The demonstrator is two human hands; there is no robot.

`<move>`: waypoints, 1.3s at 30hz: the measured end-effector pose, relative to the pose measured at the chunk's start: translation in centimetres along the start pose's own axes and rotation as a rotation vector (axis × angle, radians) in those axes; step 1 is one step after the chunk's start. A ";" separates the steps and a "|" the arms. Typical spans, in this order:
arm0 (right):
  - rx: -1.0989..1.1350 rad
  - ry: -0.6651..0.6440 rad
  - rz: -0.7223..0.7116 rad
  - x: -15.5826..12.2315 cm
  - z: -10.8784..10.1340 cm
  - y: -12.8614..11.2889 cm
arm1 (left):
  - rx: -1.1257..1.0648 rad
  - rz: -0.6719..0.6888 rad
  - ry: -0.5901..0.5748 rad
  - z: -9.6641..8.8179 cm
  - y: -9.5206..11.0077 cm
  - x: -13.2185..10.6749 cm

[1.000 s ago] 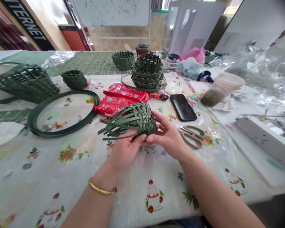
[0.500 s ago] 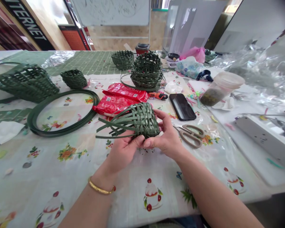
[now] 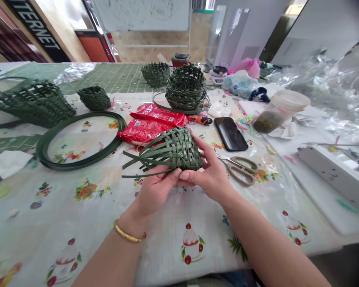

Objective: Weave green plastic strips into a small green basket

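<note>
A small green woven basket (image 3: 182,148) lies on its side between my hands, with loose strip ends (image 3: 146,159) fanning out to the left. My left hand (image 3: 160,183) grips its near lower edge, thumb on the weave and fingers hidden underneath. Around the right end of the basket curls my right hand (image 3: 211,171), thumb in front and fingers behind. The two thumbs almost meet at the near side. Just right of my right hand rest scissors (image 3: 242,169) with beige handles, and a black phone (image 3: 231,134) lies beyond them.
A coil of green strip (image 3: 44,159) lies to the left. Behind the hands are red packets (image 3: 146,129) and an orange-handled tool (image 3: 200,120). More woven baskets (image 3: 185,89) stand farther back. To the right are a plastic tub (image 3: 283,109) and a grey-white box (image 3: 332,175).
My right thumb has shifted slightly left and up along the basket's near edge. Both hands keep hold of the basket, and the view has moved slightly.
</note>
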State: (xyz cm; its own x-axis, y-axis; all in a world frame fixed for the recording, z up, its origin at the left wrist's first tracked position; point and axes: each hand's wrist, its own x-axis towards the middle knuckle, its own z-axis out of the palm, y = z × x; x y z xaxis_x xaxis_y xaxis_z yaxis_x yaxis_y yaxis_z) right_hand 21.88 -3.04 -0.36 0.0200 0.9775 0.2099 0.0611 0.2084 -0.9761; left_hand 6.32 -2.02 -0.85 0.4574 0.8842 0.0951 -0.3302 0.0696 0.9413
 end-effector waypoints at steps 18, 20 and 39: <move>0.112 -0.068 0.134 0.4 -0.6 0.3 | -0.062 -0.067 -0.052 0.1 0.4 0.0; 0.132 -0.113 0.128 0.6 -1.0 0.2 | -0.075 -0.062 -0.028 0.1 0.4 0.1; -0.054 -0.044 0.056 -0.2 -0.3 -0.1 | 0.138 0.037 0.121 0.0 -0.4 -0.4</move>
State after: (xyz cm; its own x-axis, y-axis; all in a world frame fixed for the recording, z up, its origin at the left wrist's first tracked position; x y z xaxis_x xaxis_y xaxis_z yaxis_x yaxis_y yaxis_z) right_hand 22.13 -3.27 -0.32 -0.0191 0.9883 0.1514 0.1145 0.1526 -0.9816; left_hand 6.30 -2.42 -1.25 0.3416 0.9346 0.0989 -0.2250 -0.0209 0.9741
